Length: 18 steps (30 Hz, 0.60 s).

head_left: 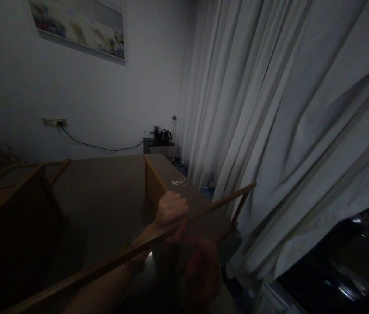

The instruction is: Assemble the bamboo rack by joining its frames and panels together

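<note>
A long wooden rail (pixel 105 266) runs from the lower left up to the right, with a short upright (pixel 239 209) under its far end. Beyond it, my left hand (pixel 171 207) is closed, fingers curled down near the edge of a wooden panel (pixel 154 179). What it holds, if anything, is hidden. On the near side of the rail, my right hand (pixel 200 268) is dark and smeared by motion. One of its fingers reaches up toward the rail, close to my left hand. Whether it holds anything is too dim to make out.
Small pale bits (pixel 179 181) lie on the panel's flat top. A second wooden frame (pixel 23 183) stands at left. White curtains (pixel 263 131) hang along the right. Farther back, a small cabinet (pixel 161 150) bears a black kettle (pixel 165 135); a cord (pixel 105 149) crosses the wall.
</note>
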Motion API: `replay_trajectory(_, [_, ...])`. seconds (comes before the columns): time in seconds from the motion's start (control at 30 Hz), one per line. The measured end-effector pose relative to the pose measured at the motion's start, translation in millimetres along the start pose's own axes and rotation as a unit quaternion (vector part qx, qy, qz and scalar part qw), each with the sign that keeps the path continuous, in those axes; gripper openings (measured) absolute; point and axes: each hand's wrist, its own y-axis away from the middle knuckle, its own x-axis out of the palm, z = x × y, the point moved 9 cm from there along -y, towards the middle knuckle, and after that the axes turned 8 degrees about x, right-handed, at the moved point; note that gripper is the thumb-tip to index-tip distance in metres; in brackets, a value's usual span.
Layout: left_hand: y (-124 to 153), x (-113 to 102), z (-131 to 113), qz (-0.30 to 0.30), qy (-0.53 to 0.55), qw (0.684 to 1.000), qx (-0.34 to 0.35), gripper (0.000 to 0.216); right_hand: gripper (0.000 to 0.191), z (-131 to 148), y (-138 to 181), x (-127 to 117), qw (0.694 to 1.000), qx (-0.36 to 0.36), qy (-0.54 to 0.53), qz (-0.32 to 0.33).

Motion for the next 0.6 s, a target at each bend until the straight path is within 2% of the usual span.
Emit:
replay_trajectory(0.17, [-3.0,-1.1,-2.6,-0.005,-0.004,1.0,0.0,0.043,0.033,-0.6,-16.8,-0.1,0.996,0.01,0.085,-0.017])
replay_trajectory(0.3, [-5.8,-6.9,-7.9,-0.011,-0.015,1.0,-0.019,0.044,0.031,9.6,-27.0,4.9,0.984,-0.026,0.162,0.063])
replay_trajectory(0.37, [-6.7,-7.3,-8.6,-0.01,-0.014,1.0,-0.017,0.044,0.027,17.9,-30.6,1.0,0.979,-0.05,0.181,0.073])
replay_trajectory(0.6, [-7.3,-3.7,-5.6,-0.005,-0.004,1.0,-0.005,0.045,0.025,18.7,-34.2,-3.2,0.973,-0.02,0.201,0.112])
